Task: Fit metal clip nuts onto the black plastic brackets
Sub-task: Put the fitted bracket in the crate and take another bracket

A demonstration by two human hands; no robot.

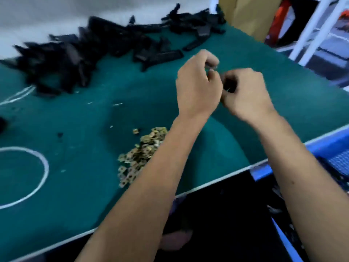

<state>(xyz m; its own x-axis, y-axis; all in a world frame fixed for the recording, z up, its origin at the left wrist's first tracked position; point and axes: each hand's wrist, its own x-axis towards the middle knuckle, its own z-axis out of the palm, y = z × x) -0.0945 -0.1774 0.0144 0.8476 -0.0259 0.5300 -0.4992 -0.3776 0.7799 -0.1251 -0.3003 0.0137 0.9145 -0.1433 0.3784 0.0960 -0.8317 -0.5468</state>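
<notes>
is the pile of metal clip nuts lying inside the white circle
No, the pile of clip nuts lies right of the white circle, on bare green mat.

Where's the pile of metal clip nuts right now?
In the head view, the pile of metal clip nuts lies on the green table, lower centre, just beside the left forearm and right of the white circle.

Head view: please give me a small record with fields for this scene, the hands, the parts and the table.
left hand: raised over the table, fingers curled, pinching something small; too blurred to name
right hand: touching the left, fingers curled round a dark part
clip nuts: loose heap, near edge, partly behind the left forearm
black brackets: long pile along the far side
table: green mat
blue crate: right, beside the table
</notes>
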